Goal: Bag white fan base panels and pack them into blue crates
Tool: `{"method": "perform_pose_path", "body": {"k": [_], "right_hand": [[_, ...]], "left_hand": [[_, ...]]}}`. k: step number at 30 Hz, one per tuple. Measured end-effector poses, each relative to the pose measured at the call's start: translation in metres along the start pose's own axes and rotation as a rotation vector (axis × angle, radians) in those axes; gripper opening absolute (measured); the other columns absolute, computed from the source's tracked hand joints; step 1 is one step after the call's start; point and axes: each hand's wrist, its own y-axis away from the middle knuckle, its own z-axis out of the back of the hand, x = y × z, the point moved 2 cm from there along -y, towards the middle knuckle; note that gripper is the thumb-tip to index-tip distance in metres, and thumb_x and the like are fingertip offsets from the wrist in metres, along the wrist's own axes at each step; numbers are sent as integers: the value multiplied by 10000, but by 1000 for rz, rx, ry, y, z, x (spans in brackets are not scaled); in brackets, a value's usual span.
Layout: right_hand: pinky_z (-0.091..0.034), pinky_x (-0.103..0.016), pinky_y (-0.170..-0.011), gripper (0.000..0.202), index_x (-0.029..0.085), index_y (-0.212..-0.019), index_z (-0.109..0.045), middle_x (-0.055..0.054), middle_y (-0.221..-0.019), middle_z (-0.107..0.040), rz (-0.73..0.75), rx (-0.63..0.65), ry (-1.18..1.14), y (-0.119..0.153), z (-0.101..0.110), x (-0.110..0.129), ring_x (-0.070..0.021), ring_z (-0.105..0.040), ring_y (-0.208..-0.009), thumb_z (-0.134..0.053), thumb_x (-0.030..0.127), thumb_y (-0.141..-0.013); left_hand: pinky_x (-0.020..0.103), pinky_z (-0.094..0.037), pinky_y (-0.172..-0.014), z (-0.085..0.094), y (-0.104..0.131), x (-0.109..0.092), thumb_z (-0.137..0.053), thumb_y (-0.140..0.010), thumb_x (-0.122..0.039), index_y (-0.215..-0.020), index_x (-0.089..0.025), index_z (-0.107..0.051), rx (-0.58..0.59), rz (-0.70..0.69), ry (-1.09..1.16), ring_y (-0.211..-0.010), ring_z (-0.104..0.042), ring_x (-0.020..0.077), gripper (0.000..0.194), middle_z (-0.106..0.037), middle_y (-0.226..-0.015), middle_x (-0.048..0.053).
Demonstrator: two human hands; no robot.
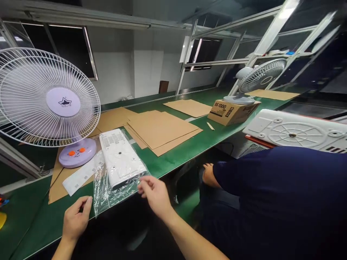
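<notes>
A white, flat appliance [120, 155] with vent slots and small feet lies underside up, inside or on a clear plastic bag [101, 200]; the bag spreads past its near end to the table edge. At the bag's right corner, my right hand [154, 195] is closed with thumb and fingers pinched on the plastic. My left hand [77, 218] is to the left of the bag, fingers curled in and thumb close to them, with nothing visible in it. Beside the appliance rests a white printed strip [82, 175] on brown cardboard [58, 187].
A lilac fan [77, 155] stands at the left. Cardboard sheets [165, 130] lie farther along the green table [176, 159]. A grey fan [241, 90] sits on a carton [230, 112]. At right, a person in dark blue [284, 195] is near another white appliance [292, 131].
</notes>
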Motion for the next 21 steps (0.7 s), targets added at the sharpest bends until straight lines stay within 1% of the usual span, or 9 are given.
{"method": "perform_pose_path", "body": {"k": [2,3,4,6,9,11,13,16,21], "right_hand": [[-621,-365,-912,490,161,-1287,-689,-140,-1121,-773,206,-273,388,-37,15,22,-257,-759,-1021,-426,533,-1107],[-575,-375,-1040,503,151,-1357,-663,-167,-1272,-739,229,-349,501,-63,18,31,-264,-717,-1180,-364,480,-1122],[-525,-381,-1117,503,139,-1416,-636,-186,-1396,-687,225,-380,571,-90,21,38,-274,-657,-1299,-362,439,-1119],[-388,-434,-1246,525,98,-1507,-584,-227,-1542,-579,174,-392,731,-144,26,46,-327,-502,-1478,-489,397,-1086],[-167,-594,-1317,676,33,-1554,-538,-299,-1670,-400,45,-359,982,-201,38,43,-449,-246,-1609,-702,407,-1015],[-173,-649,-1295,707,32,-1536,-549,-316,-1647,-415,-40,-321,1135,-217,48,35,-477,-268,-1589,-766,432,-995],[-307,-614,-1251,605,71,-1468,-605,-265,-1542,-539,-81,-264,1270,-222,57,24,-425,-440,-1492,-749,458,-1026],[-452,-539,-1171,466,119,-1360,-666,-174,-1418,-629,-41,-182,1434,-220,64,10,-339,-582,-1349,-680,497,-1089],[-524,-536,-1122,414,122,-1321,-681,-155,-1362,-654,47,-115,1556,-218,65,0,-318,-635,-1276,-697,469,-1097]], "left_hand": [[188,-574,-673,-1,1,-1,-663,-966,-560,-863,-247,-808,-5,-21,-23,-684,-741,155,360,-786,-821,-5],[183,-569,-663,-1,2,-2,-669,-965,-554,-859,-247,-806,-13,-27,-34,-672,-737,150,353,-783,-811,-10],[179,-567,-659,-1,2,-3,-671,-964,-552,-856,-246,-804,-15,-35,-38,-668,-737,148,351,-782,-808,-11],[176,-567,-659,0,2,-3,-663,-969,-554,-854,-244,-800,-21,-49,-33,-670,-738,149,358,-783,-811,-11],[158,-547,-619,-1,2,0,-652,-975,-565,-862,-259,-799,14,-38,-32,-625,-711,132,357,-768,-788,-27],[144,-521,-575,-3,3,3,-647,-977,-577,-876,-273,-798,42,-3,-43,-598,-687,117,354,-752,-770,-40],[141,-502,-543,-6,4,5,-639,-976,-594,-867,-275,-790,46,25,-35,-581,-669,113,370,-734,-747,-39],[147,-494,-524,-9,4,6,-628,-972,-613,-828,-267,-773,18,45,-4,-546,-636,114,401,-704,-705,-32],[142,-486,-524,-13,3,3,-620,-974,-616,-813,-273,-767,63,62,-16,-552,-635,117,407,-692,-690,-29]]}}
